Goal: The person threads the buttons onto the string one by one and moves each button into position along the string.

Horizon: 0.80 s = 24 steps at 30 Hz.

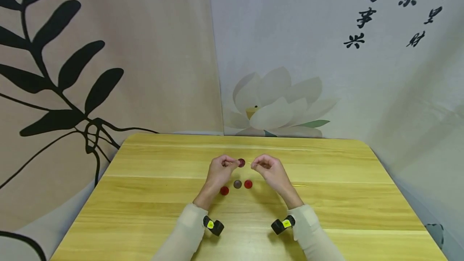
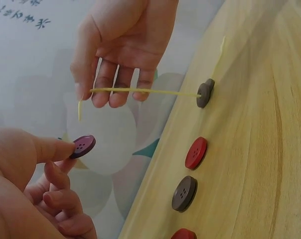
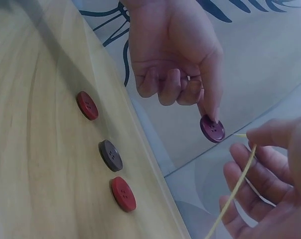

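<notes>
Head view: left hand point(image 1: 219, 170) and right hand point(image 1: 271, 171) are raised close together over the middle of a wood table point(image 1: 145, 196), just apart. Left hand pinches a purple button point(image 1: 241, 162) at its fingertips, flat face turned toward the right hand, prob. so the holes are easy to reach. Right hand's fingers are curled in a pinch; what it grips is too thin to make out here. Under the hands, near side, lie 3 loose buttons in a row: red button point(image 1: 224, 190) at left, brown button point(image 1: 237, 184) in the middle, second red button point(image 1: 248, 184) at right, close by, likely so they stay handy. Wrist cams w/ yellow tags sit on both sleeves; tag print too small to read. Backdrop cloth at far right carries black brush characters, not clear enough to read reliably; lotus print in the middle, leaf print at left. Left wrist view: the purple button is held by thumb and fingertip, 4 holes showing; opposite, the right hand pinches a yellow cord point(image 2: 140, 91), held out level w/ a short free tip hanging down, prob. aimed at the holes. The cord runs to a grey-brown button point(image 2: 205, 93) standing on edge at the table. Right wrist view: same pinch on the purple button, cord tip just beside it, not touching.
</notes>
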Each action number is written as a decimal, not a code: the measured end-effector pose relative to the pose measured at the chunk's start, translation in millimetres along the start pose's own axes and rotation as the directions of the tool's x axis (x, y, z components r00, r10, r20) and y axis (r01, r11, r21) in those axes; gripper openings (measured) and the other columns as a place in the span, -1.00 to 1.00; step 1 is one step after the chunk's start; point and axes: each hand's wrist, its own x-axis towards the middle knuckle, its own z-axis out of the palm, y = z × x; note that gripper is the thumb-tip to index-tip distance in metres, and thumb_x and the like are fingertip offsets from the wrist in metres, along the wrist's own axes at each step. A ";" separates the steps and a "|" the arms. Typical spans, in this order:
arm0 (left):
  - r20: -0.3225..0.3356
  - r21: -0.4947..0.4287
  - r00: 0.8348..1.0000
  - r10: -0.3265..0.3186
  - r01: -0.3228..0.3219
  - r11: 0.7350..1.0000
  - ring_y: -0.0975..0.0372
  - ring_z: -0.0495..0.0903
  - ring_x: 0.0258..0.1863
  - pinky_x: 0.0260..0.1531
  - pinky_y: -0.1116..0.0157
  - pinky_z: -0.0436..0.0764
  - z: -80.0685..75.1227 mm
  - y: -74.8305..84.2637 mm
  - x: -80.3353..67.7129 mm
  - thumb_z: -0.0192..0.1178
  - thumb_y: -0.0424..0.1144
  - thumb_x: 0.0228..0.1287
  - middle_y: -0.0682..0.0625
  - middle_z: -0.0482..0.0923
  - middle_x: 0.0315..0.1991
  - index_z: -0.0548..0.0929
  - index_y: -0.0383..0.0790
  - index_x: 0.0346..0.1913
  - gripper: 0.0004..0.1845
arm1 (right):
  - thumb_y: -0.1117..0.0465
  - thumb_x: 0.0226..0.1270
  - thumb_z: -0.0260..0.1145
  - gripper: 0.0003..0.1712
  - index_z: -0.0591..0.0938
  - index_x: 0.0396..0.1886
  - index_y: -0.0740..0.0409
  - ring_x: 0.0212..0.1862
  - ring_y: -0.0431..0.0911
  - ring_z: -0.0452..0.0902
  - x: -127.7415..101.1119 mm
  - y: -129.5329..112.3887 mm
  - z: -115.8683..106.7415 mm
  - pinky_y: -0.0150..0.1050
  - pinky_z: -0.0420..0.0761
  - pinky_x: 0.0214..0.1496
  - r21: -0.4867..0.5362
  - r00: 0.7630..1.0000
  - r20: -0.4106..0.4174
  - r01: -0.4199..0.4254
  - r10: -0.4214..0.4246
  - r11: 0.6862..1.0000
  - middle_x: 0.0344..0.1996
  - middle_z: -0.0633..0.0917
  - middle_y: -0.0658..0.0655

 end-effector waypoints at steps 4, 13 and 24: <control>0.009 0.001 1.000 0.008 -0.008 1.000 0.26 0.39 -0.51 -0.53 0.39 0.37 1.0 0.8 -0.4 0.31 -0.23 0.30 0.06 0.45 -0.50 0.68 -0.25 -0.30 -0.86 | 0.39 0.39 0.25 -0.90 0.66 -0.22 0.36 -0.20 -0.06 0.60 -7.2 -19.6 -0.2 -0.26 0.55 -0.09 -0.016 1.000 0.017 0.005 -0.005 1.000 -0.25 0.71 0.26; 0.020 0.006 1.000 0.015 -0.016 1.000 0.24 0.39 -0.50 -0.50 0.35 0.38 2.3 2.7 -2.7 0.31 -0.22 0.30 0.05 0.46 -0.51 0.67 -0.24 -0.30 -0.86 | 0.40 0.37 0.26 -0.91 0.65 -0.24 0.38 -0.16 0.15 0.59 -12.1 -31.4 2.0 -0.27 0.52 -0.11 -0.017 1.000 0.015 0.015 -0.015 1.000 -0.26 0.70 0.33; 0.021 -0.008 1.000 0.013 -0.012 1.000 0.27 0.37 -0.54 -0.54 0.39 0.37 6.7 0.6 -2.1 0.32 -0.21 0.30 0.06 0.46 -0.52 0.68 -0.25 -0.28 -0.86 | 0.37 0.36 0.29 -0.91 0.66 -0.27 0.35 -0.22 0.02 0.56 -11.0 -28.6 5.7 -0.26 0.50 -0.14 -0.071 1.000 0.013 0.006 -0.005 0.997 -0.31 0.70 0.30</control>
